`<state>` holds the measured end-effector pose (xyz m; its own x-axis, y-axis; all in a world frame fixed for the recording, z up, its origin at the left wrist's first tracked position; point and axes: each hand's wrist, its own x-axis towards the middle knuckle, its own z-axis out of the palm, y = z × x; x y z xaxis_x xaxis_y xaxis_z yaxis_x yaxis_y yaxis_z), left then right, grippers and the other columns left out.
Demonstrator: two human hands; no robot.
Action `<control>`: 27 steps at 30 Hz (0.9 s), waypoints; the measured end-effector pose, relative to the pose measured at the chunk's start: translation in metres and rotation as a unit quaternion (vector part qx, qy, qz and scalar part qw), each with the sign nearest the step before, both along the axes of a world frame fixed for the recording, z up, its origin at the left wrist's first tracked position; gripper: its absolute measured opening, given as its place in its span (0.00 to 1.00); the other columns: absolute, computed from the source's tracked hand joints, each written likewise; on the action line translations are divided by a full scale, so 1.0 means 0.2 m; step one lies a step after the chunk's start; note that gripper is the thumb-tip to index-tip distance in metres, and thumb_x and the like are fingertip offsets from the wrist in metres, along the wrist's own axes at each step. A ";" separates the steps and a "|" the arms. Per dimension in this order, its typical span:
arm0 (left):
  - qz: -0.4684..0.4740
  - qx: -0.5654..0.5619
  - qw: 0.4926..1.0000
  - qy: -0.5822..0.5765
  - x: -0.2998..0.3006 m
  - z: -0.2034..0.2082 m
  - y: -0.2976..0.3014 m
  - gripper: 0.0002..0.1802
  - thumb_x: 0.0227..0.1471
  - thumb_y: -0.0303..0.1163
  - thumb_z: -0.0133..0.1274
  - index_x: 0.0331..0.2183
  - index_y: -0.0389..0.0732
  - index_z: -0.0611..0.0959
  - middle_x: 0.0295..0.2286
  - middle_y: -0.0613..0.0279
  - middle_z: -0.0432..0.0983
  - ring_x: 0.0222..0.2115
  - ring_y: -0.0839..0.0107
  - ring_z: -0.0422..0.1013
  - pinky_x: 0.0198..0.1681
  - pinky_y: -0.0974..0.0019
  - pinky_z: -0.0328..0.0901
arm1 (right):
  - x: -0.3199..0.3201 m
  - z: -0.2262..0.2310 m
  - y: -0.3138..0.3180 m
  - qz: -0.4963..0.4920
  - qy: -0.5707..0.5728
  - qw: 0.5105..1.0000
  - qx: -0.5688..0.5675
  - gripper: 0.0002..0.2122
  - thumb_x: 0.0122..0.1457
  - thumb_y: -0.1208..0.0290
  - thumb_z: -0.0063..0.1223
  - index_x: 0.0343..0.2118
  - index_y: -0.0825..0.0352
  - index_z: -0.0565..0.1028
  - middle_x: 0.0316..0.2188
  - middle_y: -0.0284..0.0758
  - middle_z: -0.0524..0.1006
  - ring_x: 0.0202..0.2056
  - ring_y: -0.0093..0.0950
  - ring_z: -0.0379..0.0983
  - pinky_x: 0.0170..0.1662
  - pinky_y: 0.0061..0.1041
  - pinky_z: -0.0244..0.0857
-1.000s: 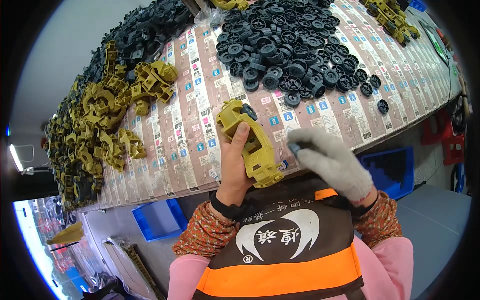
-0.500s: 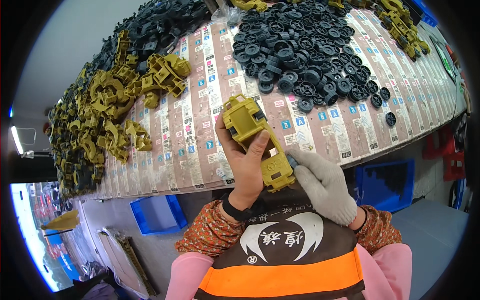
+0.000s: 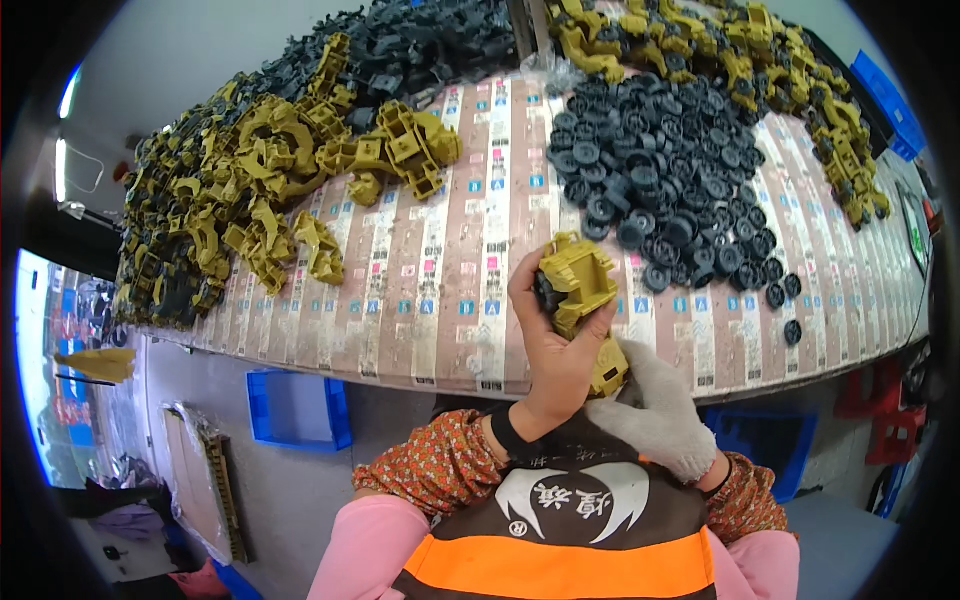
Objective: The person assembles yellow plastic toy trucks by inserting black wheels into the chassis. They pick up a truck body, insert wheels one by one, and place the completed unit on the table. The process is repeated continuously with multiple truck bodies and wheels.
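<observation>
My bare left hand [image 3: 553, 352] grips a yellow plastic toy truck body [image 3: 583, 296] and holds it tilted over the near table edge, close to my chest. A small black wheel shows at the truck's left side, under my thumb. My right hand [image 3: 655, 405], in a white knit glove, closes on the truck's lower end from the right. A heap of black wheels [image 3: 660, 190] lies on the table just beyond the truck.
The table [image 3: 420, 300] has a printed striped cover. Yellow truck parts [image 3: 270, 190] are piled at the left, dark grey parts [image 3: 420, 45] at the back, more yellow parts [image 3: 780, 90] at the right. Blue bins [image 3: 297, 408] stand on the floor below.
The truck body has come closer to my chest and turned. My gloved right hand has moved from the table edge onto the truck's lower end.
</observation>
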<state>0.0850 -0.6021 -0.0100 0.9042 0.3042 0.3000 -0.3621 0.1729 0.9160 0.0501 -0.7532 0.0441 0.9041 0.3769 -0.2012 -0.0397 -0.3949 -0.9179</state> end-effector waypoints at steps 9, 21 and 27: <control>-0.125 -0.090 0.982 0.106 0.08 0.13 0.23 0.52 0.61 0.28 0.59 0.73 0.57 0.45 0.59 0.49 0.63 0.56 0.59 0.69 0.57 0.57 0.69 | 0.39 0.22 -0.05 -0.058 0.139 0.983 0.101 0.25 0.58 0.61 0.67 0.51 0.73 0.72 0.32 0.35 0.81 0.28 0.20 0.77 0.30 0.23 0.73; -0.029 -0.042 0.974 0.221 0.08 0.06 0.76 0.20 0.65 0.24 0.50 0.57 0.45 0.74 0.45 0.68 0.74 0.46 0.77 0.72 0.45 0.74 0.66 | 2.15 0.42 -0.79 -0.146 -0.273 0.947 -0.084 0.21 0.67 0.57 0.60 0.48 0.74 0.76 0.32 0.37 0.79 0.27 0.29 0.79 0.29 0.27 0.74; 0.054 0.077 0.973 0.211 0.19 0.04 1.10 0.20 0.65 0.28 0.54 0.57 0.45 0.75 0.42 0.68 0.74 0.43 0.79 0.70 0.42 0.73 0.66 | 1.95 0.43 -0.27 -0.216 -0.152 0.949 0.169 0.28 0.66 0.64 0.59 0.62 0.79 0.67 0.38 0.37 0.79 0.33 0.25 0.78 0.32 0.24 0.73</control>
